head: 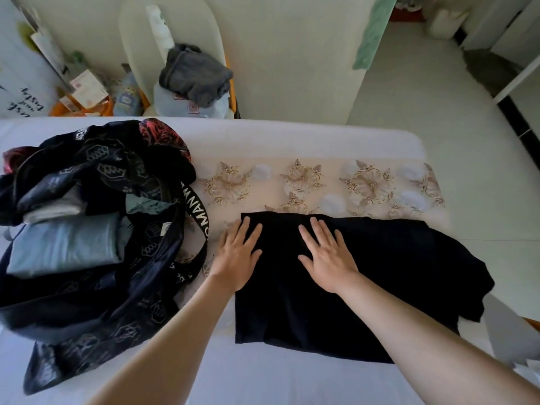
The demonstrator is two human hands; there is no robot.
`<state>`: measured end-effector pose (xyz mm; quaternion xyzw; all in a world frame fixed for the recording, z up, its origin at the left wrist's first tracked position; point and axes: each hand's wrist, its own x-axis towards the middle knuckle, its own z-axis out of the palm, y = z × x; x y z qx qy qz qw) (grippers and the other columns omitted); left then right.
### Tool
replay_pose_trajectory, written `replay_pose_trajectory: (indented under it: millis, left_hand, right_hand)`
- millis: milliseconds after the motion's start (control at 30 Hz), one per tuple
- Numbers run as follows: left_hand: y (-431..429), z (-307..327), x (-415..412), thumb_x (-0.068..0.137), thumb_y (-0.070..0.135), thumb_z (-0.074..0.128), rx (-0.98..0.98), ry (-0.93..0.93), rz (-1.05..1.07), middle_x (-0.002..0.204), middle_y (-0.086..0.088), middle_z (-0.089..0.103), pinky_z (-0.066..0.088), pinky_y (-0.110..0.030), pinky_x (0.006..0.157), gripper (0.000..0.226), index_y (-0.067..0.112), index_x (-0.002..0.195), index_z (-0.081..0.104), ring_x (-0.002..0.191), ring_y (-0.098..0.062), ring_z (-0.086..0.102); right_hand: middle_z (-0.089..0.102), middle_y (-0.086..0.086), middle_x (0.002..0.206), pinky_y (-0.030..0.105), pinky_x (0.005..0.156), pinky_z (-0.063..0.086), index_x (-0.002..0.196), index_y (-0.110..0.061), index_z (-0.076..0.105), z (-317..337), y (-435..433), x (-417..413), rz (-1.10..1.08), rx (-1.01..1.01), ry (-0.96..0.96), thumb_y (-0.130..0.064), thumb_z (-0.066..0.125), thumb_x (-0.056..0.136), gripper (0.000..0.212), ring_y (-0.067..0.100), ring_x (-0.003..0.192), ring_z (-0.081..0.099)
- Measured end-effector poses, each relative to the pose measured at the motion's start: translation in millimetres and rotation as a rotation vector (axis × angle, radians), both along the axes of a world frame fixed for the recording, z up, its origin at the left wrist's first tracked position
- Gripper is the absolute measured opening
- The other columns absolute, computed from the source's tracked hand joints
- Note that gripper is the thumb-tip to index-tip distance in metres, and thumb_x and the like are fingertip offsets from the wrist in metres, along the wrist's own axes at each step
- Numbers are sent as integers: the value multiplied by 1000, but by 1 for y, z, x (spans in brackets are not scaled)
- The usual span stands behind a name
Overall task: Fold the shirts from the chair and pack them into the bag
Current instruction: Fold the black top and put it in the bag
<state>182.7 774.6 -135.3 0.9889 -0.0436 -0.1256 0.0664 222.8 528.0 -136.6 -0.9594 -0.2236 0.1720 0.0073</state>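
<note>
Both palms: left hand point(238, 252), right hand point(327, 255) flat, fingers spread, on shirt point(365, 287) on bed point(263, 381).
Bag point(87, 302): open beside it, folded clothes point(64, 247) inside.
Chair point(137, 39): grey garment point(195, 74) yet to fold.

Of the person only two hands and forearms show: the left hand point(237, 252) and right hand point(328, 254) are bare, with slim fingers, and the left forearm point(181, 331) and right forearm point(423, 337) are likewise bare along all their visible length.

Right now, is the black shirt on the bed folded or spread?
Partly folded: the black shirt, pressed by left hand and right hand, has a straight left edge; one sleeve sprawls rightward.
</note>
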Motion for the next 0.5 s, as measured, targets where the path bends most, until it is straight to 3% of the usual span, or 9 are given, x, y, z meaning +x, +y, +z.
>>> replay_pose_trajectory:
  millis: [67,167,233,300,367,433,500]
  left_hand:
    - [3,9,-18,101,34,44,-78,-121,87,159,-7,25,25,-46,117,57,20,154,27,147,-30,21]
    - [1,17,-57,90,30,59,-130,-323,227,117,-4,54,45,-41,91,31,17,118,55,109,-28,52]
    - [-5,25,-84,91,40,56,-166,-214,373,95,1,56,45,-35,75,22,19,97,53,91,-23,56]
    - [-11,29,-108,93,54,43,-102,34,460,87,3,62,46,-31,66,37,19,91,55,81,-20,60]
    - [-13,29,-130,92,58,39,-43,133,435,83,2,65,47,-30,64,43,20,88,59,74,-20,59]
    - [-14,28,-146,93,46,46,-178,100,421,80,2,61,47,-31,64,32,19,80,59,73,-20,56]
    - [-18,36,-153,95,30,51,-456,39,518,79,1,57,46,-34,65,24,13,80,59,75,-21,54]
  right_hand:
    - [-16,15,164,51,124,6,159,-22,-2,5,2,-6,-26,10,-30,-49,28,103,69,30,153,-10]
    - [-2,17,165,52,122,16,159,-19,13,10,6,-41,-74,103,-132,-43,37,102,67,33,153,3]
    - [-2,15,166,50,123,16,159,-20,14,9,5,-77,-66,138,-120,-41,39,101,66,31,153,3]
    - [-4,14,166,49,122,19,159,-21,14,3,1,-112,-50,118,-82,-42,37,101,66,30,153,3]
    - [-2,14,166,51,120,26,158,-20,19,0,-3,-138,-51,86,-64,-44,34,100,64,30,153,8]
    - [-7,13,166,49,120,24,158,-21,19,1,-4,-153,-55,59,-36,-45,28,100,63,29,153,5]
    - [-14,11,165,45,123,16,159,-23,12,6,-4,-163,-59,48,-4,-45,27,102,63,26,154,-3]
